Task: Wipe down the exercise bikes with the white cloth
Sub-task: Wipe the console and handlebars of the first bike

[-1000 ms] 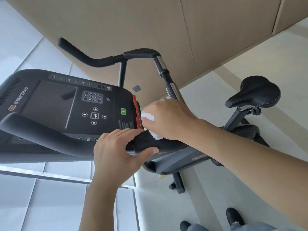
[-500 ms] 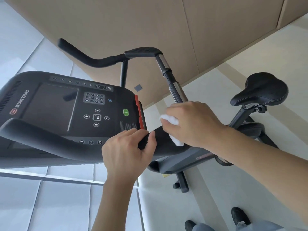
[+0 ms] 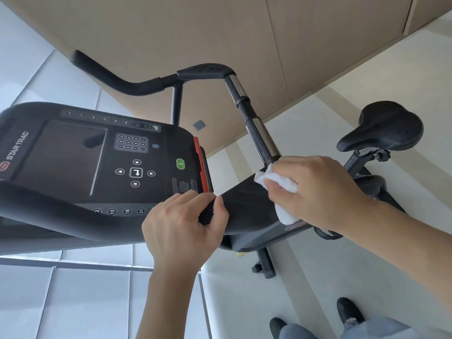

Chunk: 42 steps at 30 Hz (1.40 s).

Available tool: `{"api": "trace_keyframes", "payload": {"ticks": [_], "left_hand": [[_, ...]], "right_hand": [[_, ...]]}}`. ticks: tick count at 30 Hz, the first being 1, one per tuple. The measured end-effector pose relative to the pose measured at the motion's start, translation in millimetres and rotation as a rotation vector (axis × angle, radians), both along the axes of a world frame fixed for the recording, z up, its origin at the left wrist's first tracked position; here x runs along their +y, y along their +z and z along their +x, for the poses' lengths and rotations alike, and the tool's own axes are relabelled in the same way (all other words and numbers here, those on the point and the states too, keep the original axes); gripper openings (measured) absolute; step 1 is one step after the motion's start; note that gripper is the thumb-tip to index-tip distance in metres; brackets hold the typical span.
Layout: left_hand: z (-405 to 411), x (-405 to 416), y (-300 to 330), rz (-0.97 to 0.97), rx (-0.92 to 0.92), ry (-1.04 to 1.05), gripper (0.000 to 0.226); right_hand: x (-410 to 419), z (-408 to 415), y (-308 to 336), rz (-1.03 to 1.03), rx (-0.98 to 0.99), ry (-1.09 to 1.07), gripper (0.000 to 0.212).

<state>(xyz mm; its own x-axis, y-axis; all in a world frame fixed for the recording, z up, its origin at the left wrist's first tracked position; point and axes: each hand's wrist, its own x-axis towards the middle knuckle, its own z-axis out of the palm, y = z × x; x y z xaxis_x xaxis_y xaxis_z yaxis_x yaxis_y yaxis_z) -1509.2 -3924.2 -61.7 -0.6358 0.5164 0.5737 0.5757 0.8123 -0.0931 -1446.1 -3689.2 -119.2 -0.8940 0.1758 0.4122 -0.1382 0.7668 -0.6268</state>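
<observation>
Head view: our right hand, fingers clamped on the white cloth, has slid rightward along the bike's handlebar at centre; our left hand grips it. Wiping continues.

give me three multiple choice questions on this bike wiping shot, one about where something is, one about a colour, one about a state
1. Where is the white cloth?
A. on the saddle
B. on the near handlebar, under the right hand
C. on the floor

2. What colour is the oval button on the console?
A. green
B. blue
C. yellow

3. What is the left hand doing?
A. hanging free
B. pressing the keypad
C. gripping the near handlebar

Answers:
1. B, since the cloth is bunched in the right hand's fingers against the black bar.
2. A, since the button beside the red strip is plainly green.
3. C, since its thumb and fingers curl round the bar just below the console.
</observation>
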Motion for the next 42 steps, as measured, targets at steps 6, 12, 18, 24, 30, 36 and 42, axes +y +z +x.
{"api": "trace_keyframes", "payload": {"ticks": [6,12,18,24,30,36,42], "left_hand": [[3.5,1.7,2.6,-0.02,-0.048,0.019,0.038],[6.2,2.3,5.4,-0.018,-0.062,0.01,0.038],[1.5,3.1,2.9,-0.001,-0.023,0.001,0.037],[3.6,3.2,4.3,-0.01,-0.054,0.013,0.037],[6.0,2.7,5.8,-0.005,-0.062,0.013,0.038],[3.4,2.0,3.2,0.004,-0.03,0.01,0.038],[3.5,3.1,4.4,0.004,-0.049,0.011,0.038]], "right_hand": [[-2.4,-55.6,19.7,-0.014,-0.068,-0.004,0.043],[0.6,-34.1,18.9,-0.021,-0.028,0.018,0.037],[3.6,21.6,-9.6,-0.096,0.01,0.005,0.033],[16.9,-28.6,7.6,-0.079,-0.089,-0.062,0.041],[17.3,-41.0,12.9,-0.072,-0.128,-0.09,0.039],[-13.1,31.8,5.8,-0.042,0.012,-0.026,0.042],[1.1,-3.1,0.8,-0.112,-0.01,-0.087,0.039]]}}
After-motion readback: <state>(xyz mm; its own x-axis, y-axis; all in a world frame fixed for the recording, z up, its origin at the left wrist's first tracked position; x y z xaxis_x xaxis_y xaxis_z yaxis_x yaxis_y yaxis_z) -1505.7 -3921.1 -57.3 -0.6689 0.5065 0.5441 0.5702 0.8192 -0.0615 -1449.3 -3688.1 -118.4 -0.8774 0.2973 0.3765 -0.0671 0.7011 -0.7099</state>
